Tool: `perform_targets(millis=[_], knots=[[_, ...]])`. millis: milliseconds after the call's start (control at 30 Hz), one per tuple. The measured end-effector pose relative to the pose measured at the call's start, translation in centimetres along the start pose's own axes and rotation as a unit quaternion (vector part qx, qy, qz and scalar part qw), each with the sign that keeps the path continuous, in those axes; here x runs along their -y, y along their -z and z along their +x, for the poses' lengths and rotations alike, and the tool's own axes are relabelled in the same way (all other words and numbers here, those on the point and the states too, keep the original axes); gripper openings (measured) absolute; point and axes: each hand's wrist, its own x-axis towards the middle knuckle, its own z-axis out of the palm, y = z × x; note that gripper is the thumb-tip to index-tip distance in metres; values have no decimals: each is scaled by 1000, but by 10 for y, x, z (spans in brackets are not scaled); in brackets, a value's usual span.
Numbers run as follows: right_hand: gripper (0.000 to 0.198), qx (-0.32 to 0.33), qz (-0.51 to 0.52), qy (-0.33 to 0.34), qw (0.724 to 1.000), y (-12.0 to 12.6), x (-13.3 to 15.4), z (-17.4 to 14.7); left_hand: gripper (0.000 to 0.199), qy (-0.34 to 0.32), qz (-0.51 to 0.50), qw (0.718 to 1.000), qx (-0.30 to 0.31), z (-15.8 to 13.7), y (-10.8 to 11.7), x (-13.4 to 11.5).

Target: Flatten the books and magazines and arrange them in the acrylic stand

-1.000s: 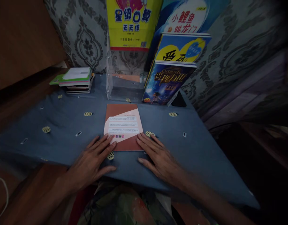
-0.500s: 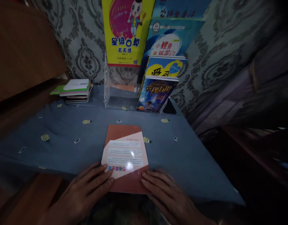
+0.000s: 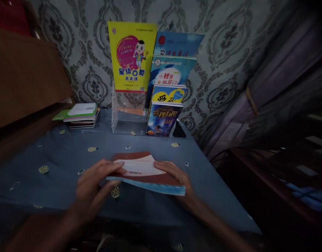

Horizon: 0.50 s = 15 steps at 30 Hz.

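Note:
A thin book [image 3: 142, 169] with a brown and pale pink cover is lifted at its near edge, so its blue page edges face me. My left hand [image 3: 98, 182] grips its left side, fingers on top and thumb by the near left corner. At the right side, my right hand [image 3: 178, 176] is wrapped around the book, with fingers on the cover and the thumb hidden. Beyond the book stands a clear acrylic rack [image 3: 129, 126]; its right part holds a dark blue book [image 3: 163, 120] in front, and a yellow workbook [image 3: 132, 56] stands in its left part.
A stack of books [image 3: 82, 115] lies at the back left of the blue tablecloth [image 3: 63, 164]. Beside the rack is a dark flat object [image 3: 179, 129]. A brown panel [image 3: 27, 73] borders the left, and a purple curtain [image 3: 237, 108] hangs at the right.
The brown book has gone from lying flat to raised at its near edge, farther from me. Both hands moved forward and closed around its sides. My view has tilted up.

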Motion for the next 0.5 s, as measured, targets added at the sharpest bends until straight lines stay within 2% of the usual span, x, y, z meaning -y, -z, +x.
perform_targets(millis=[67, 200, 333, 500], knots=[[34, 2, 35, -55, 998, -6, -8, 15, 28, 40, -23, 999, -29, 10, -5, 12], [37, 14, 57, -167, 984, -20, -19, 44, 44, 144, -57, 987, -45, 24, -19, 46], [39, -19, 99, -159, 982, -34, -31, 68, 56, 231, -124, 965, -18, 30, -33, 85], [43, -58, 116, -158, 979, -44, -41, 84, 67, 307, -234, 922, -41, 35, -43, 113]])
